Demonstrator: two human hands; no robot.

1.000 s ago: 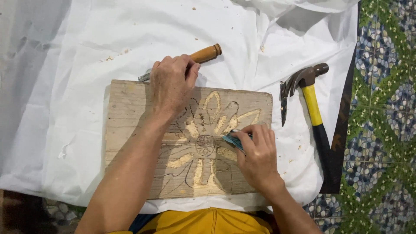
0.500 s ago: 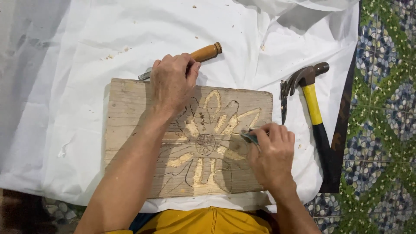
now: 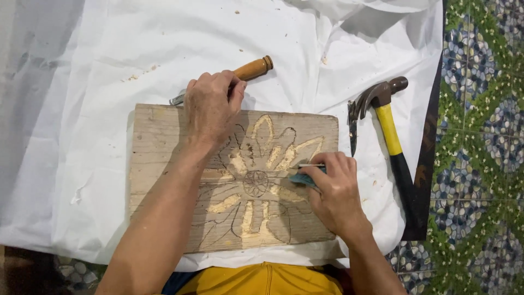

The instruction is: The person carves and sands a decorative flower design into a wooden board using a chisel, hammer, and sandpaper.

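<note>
A wooden board [image 3: 164,164] with a carved flower pattern [image 3: 256,183] lies on a white sheet. My left hand [image 3: 210,106] presses flat on the board's top edge, its fingers over the far rim. My right hand [image 3: 335,188] grips a small blue-handled cutting tool [image 3: 303,177] whose tip rests on a petal just right of the flower's round centre. A chisel with a wooden handle [image 3: 252,69] lies beyond the board, partly hidden under my left hand.
A claw hammer [image 3: 387,123] with a yellow and black handle lies right of the board. The white sheet [image 3: 82,82] carries scattered wood chips. Patterned tile floor [image 3: 480,136] shows at the right. My yellow shirt is at the bottom edge.
My right hand slid right along the petal, then came back left toward the flower's centre with the tool. My left hand has stayed in place on the board.
</note>
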